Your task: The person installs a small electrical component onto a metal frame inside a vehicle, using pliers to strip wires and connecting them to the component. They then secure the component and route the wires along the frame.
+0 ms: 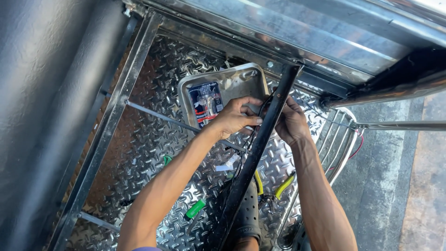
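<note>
Two hands working a black bar over a shiny checker-plate floor

The diamond-plate floor [153, 139] fills most of the frame, boxed in by a steel frame rail [104, 135] on the left and polished tubing along the top. A black metal bar [260, 139] runs diagonally from top centre down to bottom centre. At upper centre sits a metal tray [241, 81] holding a blister pack [206, 103] (rectangular, dark card with red trim and a clear bubble). The left hand [236, 116] is curled around the bar with thin black wires by its fingers; the right hand [291, 123] grips the bar's other side, fingers closed. Yellow-handled pliers [278, 188] and a small green tool [195, 208] lie lower down.
</note>
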